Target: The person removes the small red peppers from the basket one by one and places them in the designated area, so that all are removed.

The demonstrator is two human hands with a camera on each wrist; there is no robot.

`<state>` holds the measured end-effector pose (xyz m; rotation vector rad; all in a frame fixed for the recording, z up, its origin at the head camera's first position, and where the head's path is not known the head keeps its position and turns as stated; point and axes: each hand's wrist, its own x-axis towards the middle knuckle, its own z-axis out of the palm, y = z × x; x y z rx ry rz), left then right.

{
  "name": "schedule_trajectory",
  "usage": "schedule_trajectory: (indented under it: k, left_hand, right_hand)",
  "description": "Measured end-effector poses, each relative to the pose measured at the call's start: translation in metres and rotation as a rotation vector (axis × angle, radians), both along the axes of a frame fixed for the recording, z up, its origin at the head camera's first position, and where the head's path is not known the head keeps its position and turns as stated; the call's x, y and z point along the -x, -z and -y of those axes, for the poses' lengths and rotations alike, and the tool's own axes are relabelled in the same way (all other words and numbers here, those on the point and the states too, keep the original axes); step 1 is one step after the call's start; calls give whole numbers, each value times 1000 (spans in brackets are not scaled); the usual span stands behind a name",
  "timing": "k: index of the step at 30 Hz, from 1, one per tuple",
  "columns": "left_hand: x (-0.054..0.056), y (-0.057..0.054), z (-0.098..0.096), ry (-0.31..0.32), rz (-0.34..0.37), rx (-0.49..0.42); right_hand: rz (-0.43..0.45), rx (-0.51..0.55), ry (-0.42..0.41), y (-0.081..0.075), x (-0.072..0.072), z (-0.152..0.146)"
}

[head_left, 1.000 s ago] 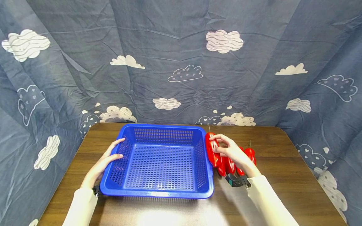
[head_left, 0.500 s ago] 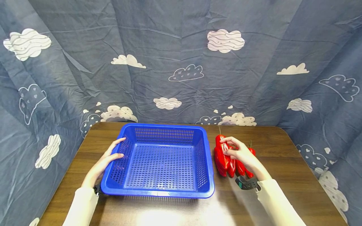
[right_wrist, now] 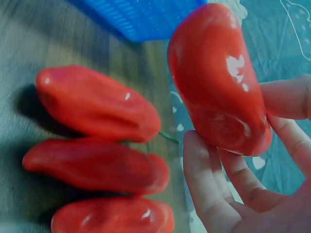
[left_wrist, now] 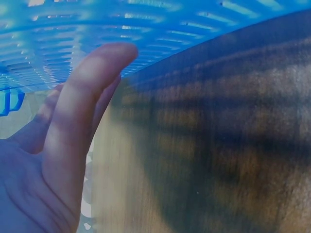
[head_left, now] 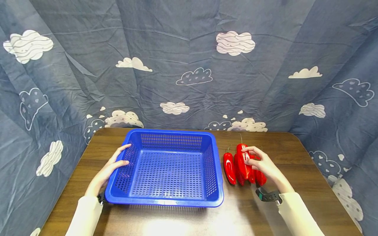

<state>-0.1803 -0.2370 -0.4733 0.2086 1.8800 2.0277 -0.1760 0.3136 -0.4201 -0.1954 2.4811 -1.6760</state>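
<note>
My left hand (head_left: 106, 170) grips the left rim of a blue perforated plastic basket (head_left: 165, 202), its fingertips reaching inside. From below, the left wrist view has the thumb (left_wrist: 73, 111) raised against the basket's slotted wall. My right hand (head_left: 264, 164) pinches a long, glossy red pepper (head_left: 243, 162) between thumb and fingers, stem pointing away. The right wrist view shows this held pepper (right_wrist: 218, 82) raised above the others. Nearest the basket lies another red pepper (head_left: 229, 168). More peppers (right_wrist: 97, 165) lie side by side under my right hand, partly covered in the head view.
Everything stands on a brown wooden table (head_left: 298, 183). The basket takes up its left and middle part, with the peppers just right of it. A dark blue curtain (head_left: 189, 52) with cloud prints hangs behind the table and along both sides.
My right hand has moved to the right with the pepper, from beside the basket's right rim to over the other peppers. The leftmost pepper is now uncovered. The left hand has stayed put.
</note>
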Motion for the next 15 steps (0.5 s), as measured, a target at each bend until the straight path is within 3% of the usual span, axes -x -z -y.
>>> schedule_trajectory:
  k: [15]
  left_hand:
    - [0, 0, -1, 6, -15, -1]
  right_hand:
    - [19, 49, 54, 8, -8, -22]
